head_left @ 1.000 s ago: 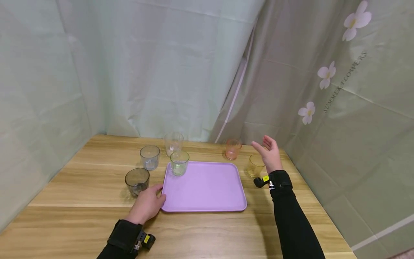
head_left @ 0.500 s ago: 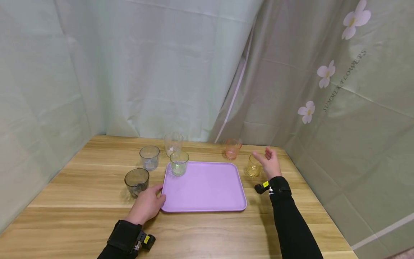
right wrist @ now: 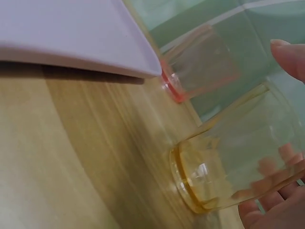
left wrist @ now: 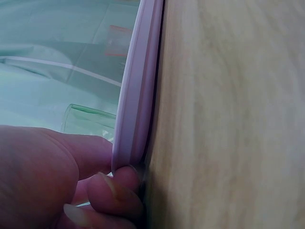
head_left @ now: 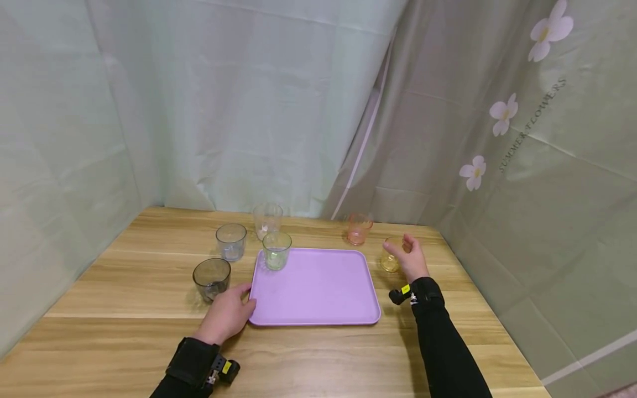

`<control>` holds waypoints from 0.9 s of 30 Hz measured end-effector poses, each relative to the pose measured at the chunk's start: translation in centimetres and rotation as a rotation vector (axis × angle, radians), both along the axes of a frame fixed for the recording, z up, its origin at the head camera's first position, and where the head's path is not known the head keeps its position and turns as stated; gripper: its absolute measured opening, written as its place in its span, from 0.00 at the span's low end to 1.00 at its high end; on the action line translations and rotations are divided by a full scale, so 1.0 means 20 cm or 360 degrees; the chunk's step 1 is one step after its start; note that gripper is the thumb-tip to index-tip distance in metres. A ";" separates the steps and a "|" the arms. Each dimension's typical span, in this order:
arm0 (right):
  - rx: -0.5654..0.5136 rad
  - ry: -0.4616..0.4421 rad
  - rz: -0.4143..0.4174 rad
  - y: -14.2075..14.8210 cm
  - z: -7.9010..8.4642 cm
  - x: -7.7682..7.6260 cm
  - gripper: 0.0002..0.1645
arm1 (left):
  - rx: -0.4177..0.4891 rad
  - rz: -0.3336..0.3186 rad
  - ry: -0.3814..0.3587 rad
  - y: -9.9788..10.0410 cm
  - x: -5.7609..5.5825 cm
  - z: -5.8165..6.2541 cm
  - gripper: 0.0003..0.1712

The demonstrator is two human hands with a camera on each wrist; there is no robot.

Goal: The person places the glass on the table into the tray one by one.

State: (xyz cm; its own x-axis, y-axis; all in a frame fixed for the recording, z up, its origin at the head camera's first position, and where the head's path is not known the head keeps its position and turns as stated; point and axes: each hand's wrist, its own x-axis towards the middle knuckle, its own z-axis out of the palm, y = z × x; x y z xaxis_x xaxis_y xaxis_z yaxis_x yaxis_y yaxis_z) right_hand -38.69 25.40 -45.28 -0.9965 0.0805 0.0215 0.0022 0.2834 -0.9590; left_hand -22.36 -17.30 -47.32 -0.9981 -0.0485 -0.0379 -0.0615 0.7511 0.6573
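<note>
The left hand (head_left: 225, 316) pinches the left edge of a lilac tray (head_left: 318, 293). In the left wrist view the thumb lies at the tray's rim (left wrist: 133, 95) and curled fingers sit against its underside. A green-tinted glass (head_left: 276, 255) stands upright on the tray's back left corner. At the right, the right hand (head_left: 411, 261) is around an upright yellow glass (head_left: 390, 264) on the table. In the right wrist view, fingers show behind the yellow glass (right wrist: 205, 176), while the thumb (right wrist: 289, 59) stands apart from its wall near the rim.
A pink glass (head_left: 358, 229) stands behind the tray at right. Left of the tray are a dark grey glass (head_left: 211, 279) near the left hand, a bluish glass (head_left: 231, 243) and a clear glass (head_left: 267, 221). Curtains (head_left: 259, 110) hang behind the wooden table (head_left: 318, 365).
The right hand has come down and slightly left, from above and beside the yellow glass to around it. The left hand and the tray have stayed in place.
</note>
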 end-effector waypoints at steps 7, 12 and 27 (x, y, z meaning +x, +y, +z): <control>0.0015 -0.0021 0.0012 0.01 -0.04 0.00 0.61 | -0.0022 -0.0007 0.0013 0.00 0.00 0.00 0.30; 0.0042 -0.0043 0.0002 0.00 -0.06 0.01 0.62 | -0.0017 -0.0001 0.0003 0.00 0.00 0.00 0.30; -0.0033 -0.0043 0.0046 0.00 -0.10 0.01 0.59 | 0.0004 0.0015 -0.0018 0.00 0.01 0.00 0.30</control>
